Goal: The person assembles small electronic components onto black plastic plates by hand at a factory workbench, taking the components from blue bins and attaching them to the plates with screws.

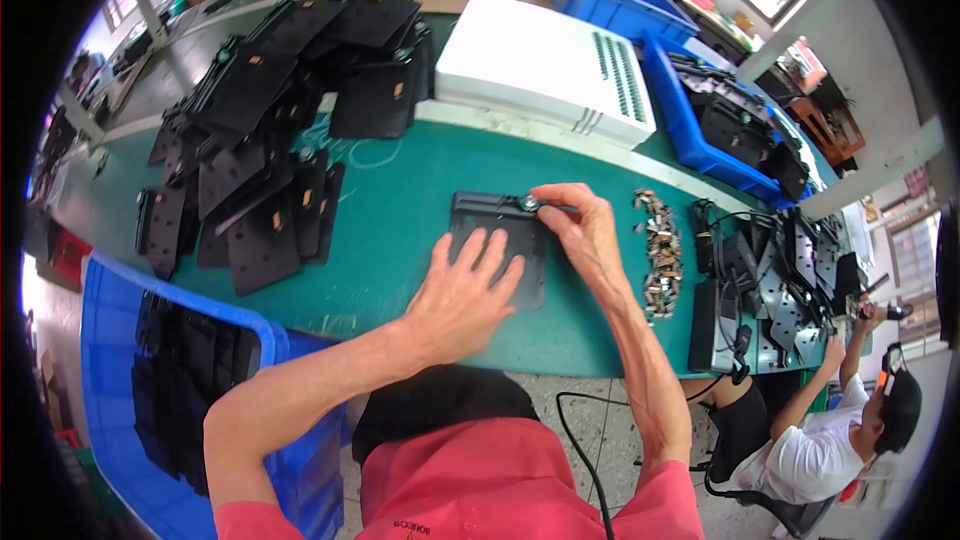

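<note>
A black plastic panel [497, 248] was laid flat on the green counter [400, 240], directly in front of the person. The left hand [462, 290] was spread open, palm down, and pressed on the panel's lower half. The right hand [580, 230] was closed around a small metal part [529, 203] at the panel's upper right corner; what kind of part it was could not be made out. A heap of small metal pieces [658, 252] was seen just right of that hand. Many similar black panels [260, 140] were piled at the left, and a blue bin [110, 340] stood below them. A white housing [540, 65] lay beyond.
</note>
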A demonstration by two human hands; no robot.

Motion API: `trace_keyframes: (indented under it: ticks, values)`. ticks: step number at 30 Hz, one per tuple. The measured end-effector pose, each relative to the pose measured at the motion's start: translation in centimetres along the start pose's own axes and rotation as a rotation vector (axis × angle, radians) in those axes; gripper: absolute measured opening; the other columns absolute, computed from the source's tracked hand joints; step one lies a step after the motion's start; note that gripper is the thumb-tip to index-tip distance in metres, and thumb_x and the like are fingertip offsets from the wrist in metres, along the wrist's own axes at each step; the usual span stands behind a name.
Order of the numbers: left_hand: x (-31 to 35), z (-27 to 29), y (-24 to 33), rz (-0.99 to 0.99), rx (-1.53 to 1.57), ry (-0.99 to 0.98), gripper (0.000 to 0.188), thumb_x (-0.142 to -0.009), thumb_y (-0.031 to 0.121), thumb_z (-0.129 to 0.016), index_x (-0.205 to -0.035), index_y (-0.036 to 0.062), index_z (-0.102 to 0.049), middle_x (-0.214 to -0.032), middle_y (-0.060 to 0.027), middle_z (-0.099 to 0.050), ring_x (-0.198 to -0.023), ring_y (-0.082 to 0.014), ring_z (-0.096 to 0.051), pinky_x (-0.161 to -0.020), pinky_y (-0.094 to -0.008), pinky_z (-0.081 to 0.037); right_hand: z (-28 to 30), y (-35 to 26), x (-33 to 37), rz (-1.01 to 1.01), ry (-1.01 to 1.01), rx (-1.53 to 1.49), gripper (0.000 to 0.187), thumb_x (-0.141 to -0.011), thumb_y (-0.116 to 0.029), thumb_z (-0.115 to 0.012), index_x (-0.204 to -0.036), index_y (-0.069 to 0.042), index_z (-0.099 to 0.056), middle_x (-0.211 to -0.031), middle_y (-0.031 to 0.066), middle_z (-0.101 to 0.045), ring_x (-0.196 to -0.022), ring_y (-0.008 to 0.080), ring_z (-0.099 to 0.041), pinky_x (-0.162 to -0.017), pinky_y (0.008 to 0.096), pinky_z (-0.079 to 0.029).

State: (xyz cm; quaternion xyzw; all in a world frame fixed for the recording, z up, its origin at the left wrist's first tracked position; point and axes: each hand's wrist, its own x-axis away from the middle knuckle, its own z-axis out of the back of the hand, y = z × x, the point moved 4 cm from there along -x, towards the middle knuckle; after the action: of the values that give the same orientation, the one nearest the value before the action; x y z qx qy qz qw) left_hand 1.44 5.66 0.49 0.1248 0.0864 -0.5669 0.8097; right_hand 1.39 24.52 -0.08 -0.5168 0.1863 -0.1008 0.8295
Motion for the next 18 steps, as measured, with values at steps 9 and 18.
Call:
trace_keyframes:
  ticks: [9, 18]
  values:
    - [-0.1, 0.1, -0.2, -0.018, -0.009, -0.040, 0.056, -0.083, 0.030, -0.068, -0.130, 0.0028, -0.053, -0.137, -0.0268, -0.043, -0.123, -0.0411, -0.043, -0.096, -0.0569, -0.038, 10.3, -1.9, -1.8, -0.079, 0.144, 0.741, 0.028, -0.075, -0.005, -0.065, -0.103, -0.002, -0.070, -0.093, 0.0155, -0.071, -0.088, 0.0276, -0.069, -0.078, 0.0356, -0.053]
    - [-0.2, 0.1, -0.3, -0.018, -0.006, -0.044, 0.056, -0.084, 0.030, -0.068, -0.130, 0.0027, -0.052, -0.137, -0.0267, -0.042, -0.123, -0.0409, -0.043, -0.096, -0.0570, -0.038, 10.4, 1.2, 0.1, -0.190, 0.014, 1.020, 0.026, -0.070, -0.004, -0.066, -0.095, -0.008, -0.072, -0.093, 0.0145, -0.070, -0.090, 0.0324, -0.067, -0.077, 0.0425, -0.052]
